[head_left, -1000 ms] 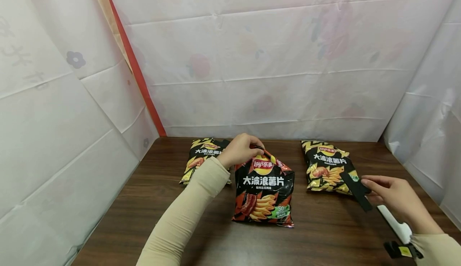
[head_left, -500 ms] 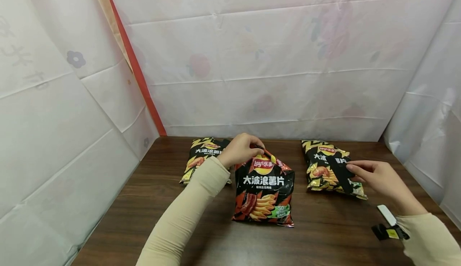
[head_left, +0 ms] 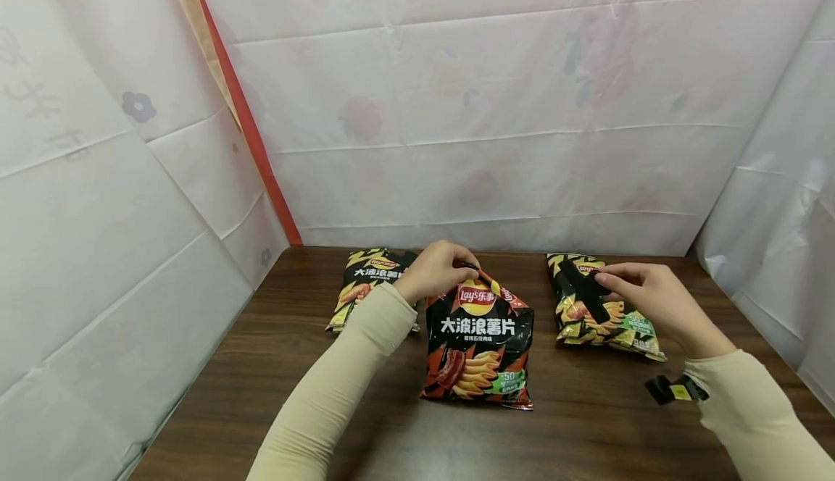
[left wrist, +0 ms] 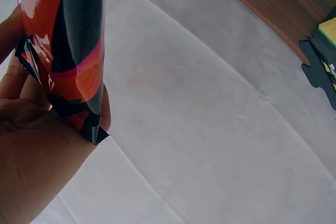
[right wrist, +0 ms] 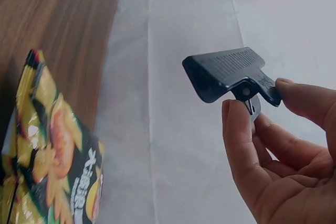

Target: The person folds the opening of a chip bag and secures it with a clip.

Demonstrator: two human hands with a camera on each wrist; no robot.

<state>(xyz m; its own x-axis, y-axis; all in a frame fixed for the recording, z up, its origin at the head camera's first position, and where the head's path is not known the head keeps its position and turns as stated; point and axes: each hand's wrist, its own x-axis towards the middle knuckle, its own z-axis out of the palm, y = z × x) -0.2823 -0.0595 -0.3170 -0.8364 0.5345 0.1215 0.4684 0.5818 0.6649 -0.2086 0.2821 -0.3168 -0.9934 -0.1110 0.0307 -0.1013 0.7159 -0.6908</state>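
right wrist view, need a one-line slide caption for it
The right hand pinches a black spring clip, with a yellow-and-black chip bag at the picture's lower left.

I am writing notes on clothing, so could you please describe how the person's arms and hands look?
Both arms have long, plain cream sleeves; the left sleeve is wrinkled. At the wrist end of the right sleeve sits a small black fitting with a yellow patch. The left hand and right hand show no gloves.

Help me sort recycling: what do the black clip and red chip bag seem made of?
Black clip: probably satin plastic, judging by its ribs, though coated metal is possible. Red chip bag: glossy, likely plastic film, given its creases and highlights.
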